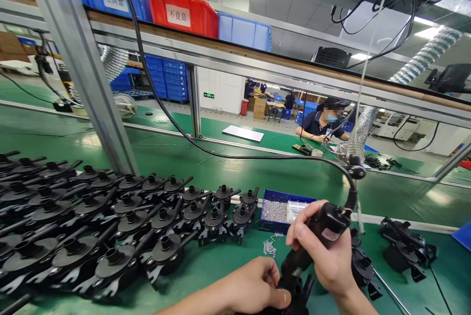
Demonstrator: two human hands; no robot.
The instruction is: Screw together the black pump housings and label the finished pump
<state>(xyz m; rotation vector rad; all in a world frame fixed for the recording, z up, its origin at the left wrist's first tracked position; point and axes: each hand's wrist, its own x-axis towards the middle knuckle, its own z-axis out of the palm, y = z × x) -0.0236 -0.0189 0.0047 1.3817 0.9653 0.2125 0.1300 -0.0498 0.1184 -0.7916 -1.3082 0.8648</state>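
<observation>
My right hand (326, 246) is wrapped round a black corded electric screwdriver (312, 236), tilted with its tip down toward the bench. Below it, at the bottom edge, my left hand (253, 283) grips a black plastic part (303, 295) with thumb and curled fingers. The screwdriver's tip meets this part, but the exact contact is hidden by the left hand and the tool. Just behind the hands lies a small heap of loose screws (270, 248) on the green bench (221, 266). A blue bin (267, 224) past them holds many small metal screws and a clear container (295, 210).
Rows of black round assemblies (128, 222) cover the left side. More black parts (403, 249) and a thin metal rod (392, 290) lie at right. The screwdriver's cable (221, 156) loops across. An aluminium post (79, 67) rises at left. Beyond sits a masked co-worker (324, 123).
</observation>
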